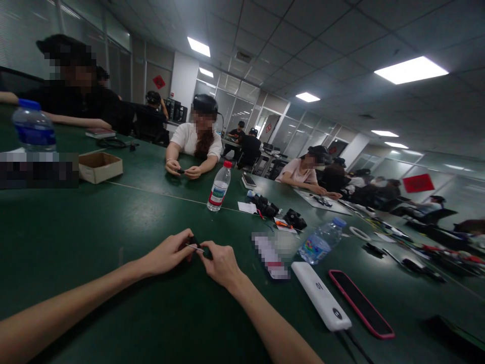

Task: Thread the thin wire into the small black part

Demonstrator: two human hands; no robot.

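My left hand point(172, 252) and my right hand point(222, 263) meet above the green table point(159, 308). Between their fingertips is a small black piece point(194, 241), with a thin pale strip point(194, 247) running across it. Fingers of both hands are closed on it, the left from one side and the right from the other. Its kind is too small and too covered to make out. Nearest beyond the hands, a clear bottle with a red cap point(217, 193) stands upright.
To the right are a blue-capped bottle point(317, 245), a white power bank point(322, 298) with a cable and a red-rimmed phone point(361, 304). Black parts point(265, 205) lie farther back. An open cardboard box point(99, 169) is at left. Several people sit around the table, one opposite point(195, 139).
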